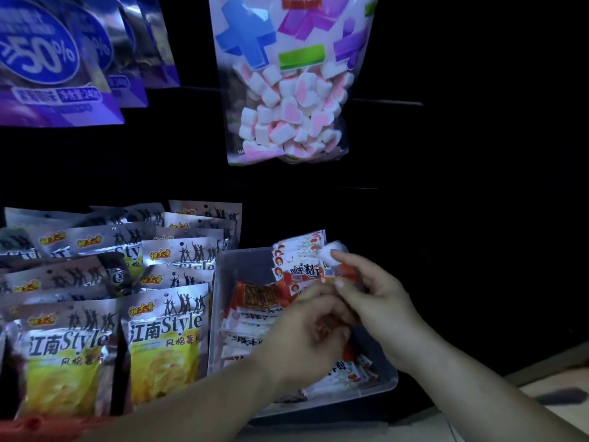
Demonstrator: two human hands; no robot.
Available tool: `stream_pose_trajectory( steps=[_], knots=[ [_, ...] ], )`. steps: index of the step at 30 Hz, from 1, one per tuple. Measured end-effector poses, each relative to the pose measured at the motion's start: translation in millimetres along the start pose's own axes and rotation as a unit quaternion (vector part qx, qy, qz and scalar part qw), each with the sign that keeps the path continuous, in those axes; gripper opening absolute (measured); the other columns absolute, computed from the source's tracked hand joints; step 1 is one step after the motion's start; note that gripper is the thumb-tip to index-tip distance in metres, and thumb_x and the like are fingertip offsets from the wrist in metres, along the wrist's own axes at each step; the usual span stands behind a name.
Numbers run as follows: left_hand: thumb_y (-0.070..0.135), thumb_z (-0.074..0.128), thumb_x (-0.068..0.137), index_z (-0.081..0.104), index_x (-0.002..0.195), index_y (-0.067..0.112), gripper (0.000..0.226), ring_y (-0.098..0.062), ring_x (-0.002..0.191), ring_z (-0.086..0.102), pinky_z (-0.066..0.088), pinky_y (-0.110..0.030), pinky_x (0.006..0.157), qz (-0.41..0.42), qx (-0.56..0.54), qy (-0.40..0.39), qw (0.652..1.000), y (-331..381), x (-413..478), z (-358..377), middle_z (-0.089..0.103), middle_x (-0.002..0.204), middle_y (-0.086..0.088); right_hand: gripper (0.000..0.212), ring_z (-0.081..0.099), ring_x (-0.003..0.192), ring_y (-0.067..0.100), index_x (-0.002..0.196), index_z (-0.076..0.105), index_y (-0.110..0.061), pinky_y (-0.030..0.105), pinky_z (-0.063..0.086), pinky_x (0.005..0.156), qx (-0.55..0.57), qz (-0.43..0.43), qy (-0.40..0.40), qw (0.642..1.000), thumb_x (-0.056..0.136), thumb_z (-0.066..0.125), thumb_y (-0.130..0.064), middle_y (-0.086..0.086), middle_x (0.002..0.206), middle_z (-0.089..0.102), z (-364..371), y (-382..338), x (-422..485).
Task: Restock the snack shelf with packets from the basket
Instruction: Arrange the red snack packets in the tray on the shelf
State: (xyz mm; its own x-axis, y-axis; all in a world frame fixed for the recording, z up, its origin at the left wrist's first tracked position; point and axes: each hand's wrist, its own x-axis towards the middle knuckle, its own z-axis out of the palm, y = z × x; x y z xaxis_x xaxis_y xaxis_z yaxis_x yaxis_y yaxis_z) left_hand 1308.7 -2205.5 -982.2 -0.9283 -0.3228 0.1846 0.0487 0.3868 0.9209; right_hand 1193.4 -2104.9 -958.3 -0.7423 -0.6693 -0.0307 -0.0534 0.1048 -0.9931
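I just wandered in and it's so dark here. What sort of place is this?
Probably a shop's snack aisle: a marshmallow bag and purple bags hang on display, identical crisp packets stand in rows, and the left hand and right hand hold small red-and-white packets over a clear tub.

A: Lower tier: what carries the goods?
B: A dark shelf (462, 301); its deck and back panel are hard to tell apart in the low light.
A: Left portion?
B: Silver chip packets (165, 342) with yellow fronts, standing upright in overlapping rows from the front edge to the back. Two columns show plainly at the front; others crowd behind and to the left.
A: Right of them?
B: A clear plastic bin (214, 317), set directly on the shelf, its left wall just beside the nearest packets and its rounded front corner toward the viewer. The dark shelf continues to the bin's right.
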Motion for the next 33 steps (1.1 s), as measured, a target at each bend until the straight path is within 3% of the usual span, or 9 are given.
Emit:
stream_pose_trajectory(
  steps=[3,5,7,11,16,20,24,29,33],
  knots=[
    [0.002,0.064,0.094,0.068,0.093,0.023,0.021,-0.027,0.092,0.067,0.061,-0.051,0.075,-0.029,-0.028,0.024,0.999,-1,-1,-1,0.064,0.108,0.007,0.05,0.068,0.112,0.014,0.116,0.07,-0.048,0.041,0.058,0.096,-0.039,0.006,0.061,0.997,0.102,0.057,-0.002,-0.009,0.122,0.071,-9,4,1],
    [0.007,0.071,0.092,0.067,0.093,0.034,0.027,-0.011,0.087,0.065,0.058,-0.029,0.069,-0.087,-0.058,0.101,0.989,-1,3,-8,0.062,0.105,0.008,0.049,0.073,0.102,0.022,0.115,0.069,-0.04,0.048,0.061,0.089,-0.014,0.03,0.062,0.998,0.102,0.053,0.005,0.0,0.114,0.075,-17,6,-1],
    [0.012,0.077,0.089,0.068,0.1,0.031,0.024,-0.005,0.089,0.068,0.056,-0.019,0.071,-0.135,-0.119,0.13,0.975,-4,4,-15,0.066,0.106,0.004,0.045,0.075,0.097,0.024,0.119,0.067,-0.034,0.042,0.062,0.076,0.012,0.053,0.018,0.998,0.103,0.051,0.005,0.003,0.109,0.077,-21,5,-6],
    [0.003,0.076,0.089,0.072,0.105,0.021,0.024,-0.032,0.08,0.075,0.064,-0.039,0.071,-0.211,-0.232,0.107,0.943,1,6,-19,0.076,0.09,-0.011,0.042,0.075,0.099,0.023,0.123,0.066,-0.028,0.03,0.06,0.072,0.022,0.08,-0.041,0.996,0.102,0.053,0.005,0.004,0.109,0.078,-23,10,-10],
    [-0.002,0.069,0.093,0.068,0.126,0.026,0.043,-0.027,0.08,0.077,0.065,-0.038,0.069,-0.229,-0.246,0.126,0.934,2,9,-23,0.08,0.093,0.0,0.043,0.072,0.108,0.016,0.121,0.07,-0.04,0.042,0.062,0.085,0.007,0.078,-0.027,0.997,0.098,0.065,-0.004,-0.01,0.12,0.073,-17,17,-11],
    [0.003,0.072,0.093,0.054,0.142,0.036,0.062,-0.011,0.105,0.071,0.062,-0.033,0.085,-0.224,-0.236,0.119,0.938,-3,5,-21,0.072,0.108,0.017,0.039,0.072,0.105,0.016,0.113,0.075,-0.041,0.038,0.062,0.084,-0.018,0.07,0.047,0.996,0.1,0.064,-0.006,-0.007,0.118,0.074,-10,20,-8],
    [-0.005,0.068,0.092,0.06,0.135,0.042,0.064,-0.023,0.106,0.073,0.061,-0.045,0.09,-0.259,-0.329,0.03,0.908,-3,0,-14,0.074,0.121,0.0,0.035,0.067,0.109,0.01,0.115,0.072,-0.042,0.021,0.059,0.074,-0.02,0.053,0.102,0.993,0.103,0.059,-0.011,-0.009,0.123,0.068,-6,21,-6],
    [-0.003,0.071,0.091,0.078,0.1,0.009,0.017,-0.025,0.087,0.077,0.065,-0.041,0.075,-0.256,-0.259,0.099,0.926,-3,3,-18,0.079,0.099,-0.009,0.07,0.072,0.109,0.02,0.13,0.061,-0.051,0.038,0.063,0.077,0.015,0.104,-0.058,0.993,0.091,0.069,0.006,-0.011,0.127,0.067,-21,15,-10],
    [-0.003,0.065,0.095,0.077,0.109,0.019,0.028,-0.018,0.085,0.077,0.065,-0.041,0.068,-0.268,-0.264,0.099,0.921,-3,3,-20,0.077,0.106,0.001,0.079,0.076,0.098,0.025,0.132,0.063,-0.043,0.042,0.064,0.068,-0.022,0.119,-0.11,0.987,0.085,0.067,0.02,0.0,0.11,0.073,-25,13,-15]
  ],
)
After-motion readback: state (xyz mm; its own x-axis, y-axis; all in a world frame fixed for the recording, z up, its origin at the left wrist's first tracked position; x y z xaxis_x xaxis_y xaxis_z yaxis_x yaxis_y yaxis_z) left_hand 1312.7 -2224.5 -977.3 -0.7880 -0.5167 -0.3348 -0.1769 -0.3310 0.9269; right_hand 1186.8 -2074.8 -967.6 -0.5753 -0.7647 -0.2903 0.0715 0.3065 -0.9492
